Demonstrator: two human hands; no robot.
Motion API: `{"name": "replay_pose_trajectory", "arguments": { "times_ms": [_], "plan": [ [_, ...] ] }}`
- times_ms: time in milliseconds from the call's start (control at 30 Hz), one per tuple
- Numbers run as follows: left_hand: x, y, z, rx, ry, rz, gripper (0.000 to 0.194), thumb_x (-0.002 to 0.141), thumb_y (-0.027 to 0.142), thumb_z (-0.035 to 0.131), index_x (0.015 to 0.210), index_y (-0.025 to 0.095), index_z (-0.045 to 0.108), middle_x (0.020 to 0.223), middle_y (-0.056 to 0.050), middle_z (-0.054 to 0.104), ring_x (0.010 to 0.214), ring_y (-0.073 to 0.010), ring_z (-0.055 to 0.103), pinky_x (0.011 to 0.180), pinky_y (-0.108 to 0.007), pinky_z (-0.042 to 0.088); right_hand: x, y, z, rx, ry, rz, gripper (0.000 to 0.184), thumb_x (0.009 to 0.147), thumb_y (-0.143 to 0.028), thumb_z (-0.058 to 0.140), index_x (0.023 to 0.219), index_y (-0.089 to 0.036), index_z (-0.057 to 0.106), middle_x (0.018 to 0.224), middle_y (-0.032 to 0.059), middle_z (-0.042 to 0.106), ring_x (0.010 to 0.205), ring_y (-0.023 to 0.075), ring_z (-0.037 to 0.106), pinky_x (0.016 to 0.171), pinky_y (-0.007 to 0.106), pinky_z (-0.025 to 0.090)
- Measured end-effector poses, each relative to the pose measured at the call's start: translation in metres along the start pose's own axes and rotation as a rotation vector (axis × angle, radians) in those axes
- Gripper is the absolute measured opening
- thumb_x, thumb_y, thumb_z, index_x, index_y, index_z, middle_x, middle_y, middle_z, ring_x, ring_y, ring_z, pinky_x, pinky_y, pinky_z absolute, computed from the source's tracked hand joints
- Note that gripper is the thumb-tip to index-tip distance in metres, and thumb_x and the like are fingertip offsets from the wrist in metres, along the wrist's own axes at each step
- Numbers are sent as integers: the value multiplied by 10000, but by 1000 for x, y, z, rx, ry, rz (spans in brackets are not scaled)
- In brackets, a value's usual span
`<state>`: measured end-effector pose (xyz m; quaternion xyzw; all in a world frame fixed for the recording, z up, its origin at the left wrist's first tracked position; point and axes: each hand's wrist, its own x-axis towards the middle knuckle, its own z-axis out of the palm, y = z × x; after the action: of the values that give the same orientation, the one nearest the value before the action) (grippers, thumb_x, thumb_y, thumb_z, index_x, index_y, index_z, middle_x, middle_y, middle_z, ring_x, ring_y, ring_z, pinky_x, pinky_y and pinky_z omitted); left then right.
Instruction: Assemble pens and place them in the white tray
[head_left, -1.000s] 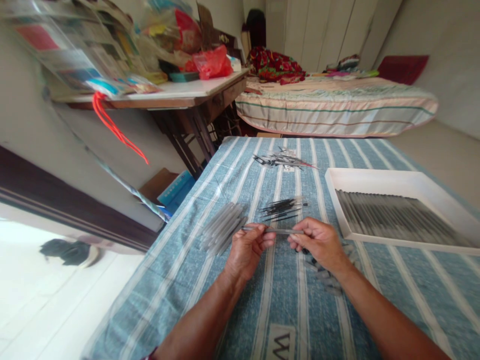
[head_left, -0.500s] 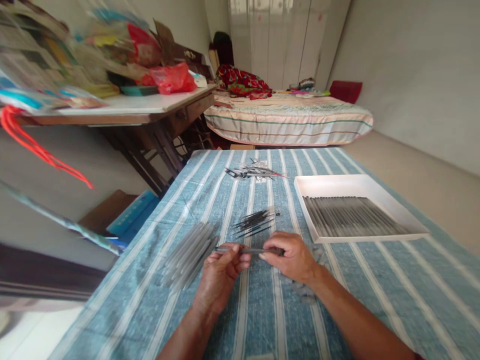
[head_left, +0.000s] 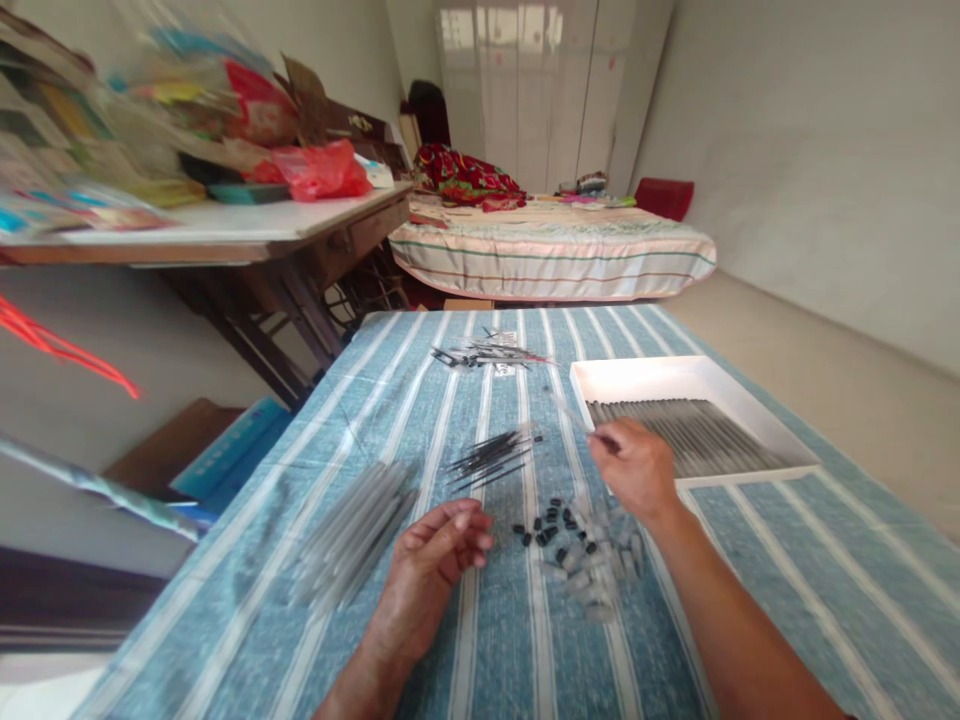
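Note:
My right hand (head_left: 636,468) is closed around one end of a slim grey pen, which is blurred and points up and left beside the white box. Inside that white box (head_left: 637,373) lies a row of dark grey pens (head_left: 690,438). My left hand (head_left: 442,548) hovers above the cloth, holding nothing, with its fingers loosely curled and apart. To its left is a pile of grey translucent pen barrels (head_left: 356,530). Thin black refills (head_left: 489,457) lie just beyond it. Small black plugs (head_left: 553,525) and grey translucent caps (head_left: 592,575) are scattered between my hands.
A blue striped cloth (head_left: 300,540) covers the table. More thin dark and clear sticks (head_left: 487,353) lie at its far end. On the left stands a side table (head_left: 300,225) with bags on it. Behind is a bed (head_left: 555,250); a blue box (head_left: 232,450) is low at left.
My right hand has moved right and away from me with the pen, toward the white box. My left hand has let go of the pen. The black plugs and caps have come into view.

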<state>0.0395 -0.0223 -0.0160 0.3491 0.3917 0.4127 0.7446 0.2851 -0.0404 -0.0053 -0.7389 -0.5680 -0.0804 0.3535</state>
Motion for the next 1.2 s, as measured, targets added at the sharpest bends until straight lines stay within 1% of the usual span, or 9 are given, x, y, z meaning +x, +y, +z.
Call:
{"name": "replay_pose_trajectory", "arguments": {
  "times_ms": [67, 167, 267, 367, 567, 800, 1000, 1100, 1200],
  "plan": [
    [0, -1, 0, 26, -9, -2, 218, 691, 263, 724, 837, 109, 675, 741, -74, 693, 586, -141, 610, 514, -233, 463, 7, 16, -5, -225, -16, 192, 205, 787, -283, 512, 710, -177, 669, 738, 60, 651, 680, 175, 580, 566, 253, 360],
    [-1, -2, 1, 73, -24, -20, 201, 690, 267, 718, 806, 108, 676, 718, -69, 684, 563, -132, 595, 503, -227, 443, 12, 27, -8, -401, -154, 342, 240, 790, -304, 482, 753, -182, 685, 803, 93, 672, 705, 209, 603, 539, 273, 344],
    [-2, -3, 1, 102, -35, -31, 191, 692, 268, 712, 795, 112, 676, 712, -65, 682, 554, -126, 588, 503, -224, 433, 14, 27, -11, -444, -301, 387, 269, 792, -302, 449, 751, -196, 692, 779, 100, 682, 727, 227, 625, 539, 281, 352],
    [-2, -3, 1, 110, -35, -29, 183, 691, 265, 712, 791, 116, 676, 706, -60, 682, 543, -121, 582, 499, -221, 426, 16, 25, -15, -444, -409, 403, 277, 783, -298, 437, 730, -215, 697, 777, 93, 694, 744, 230, 639, 545, 281, 366],
    [-1, -2, 1, 129, -38, -39, 186, 687, 277, 717, 777, 120, 675, 688, -51, 676, 533, -115, 574, 504, -221, 425, 18, 23, -20, -454, -496, 381, 345, 815, -390, 422, 713, -221, 706, 798, 95, 706, 781, 241, 645, 582, 292, 394],
    [-1, -2, 1, 153, -35, -40, 194, 681, 291, 718, 775, 127, 674, 694, -47, 675, 535, -115, 573, 507, -222, 422, 19, 37, -21, -424, -483, 406, 414, 832, -452, 390, 665, -219, 689, 770, 94, 699, 766, 241, 633, 538, 282, 342],
    [0, -1, 0, 218, -28, 1, 188, 691, 308, 697, 776, 142, 676, 701, -38, 679, 542, -117, 573, 510, -223, 418, 21, 53, -18, -372, -370, 474, 423, 816, -500, 405, 657, -225, 684, 698, 63, 674, 683, 208, 597, 524, 265, 322],
    [0, 1, 0, 339, 46, 77, 170, 694, 302, 678, 767, 148, 671, 675, -26, 672, 535, -118, 563, 516, -226, 416, 18, 55, -15, -347, -298, 452, 422, 816, -493, 409, 643, -216, 677, 661, 57, 656, 655, 199, 571, 524, 262, 316],
    [0, 0, -4, 535, 173, 159, 132, 683, 285, 653, 704, 154, 654, 552, 4, 608, 496, -126, 537, 513, -237, 412, 12, 50, -13, -322, -176, 412, 411, 815, -479, 422, 629, -204, 664, 596, 48, 623, 600, 191, 541, 517, 264, 307]
  ]
}}
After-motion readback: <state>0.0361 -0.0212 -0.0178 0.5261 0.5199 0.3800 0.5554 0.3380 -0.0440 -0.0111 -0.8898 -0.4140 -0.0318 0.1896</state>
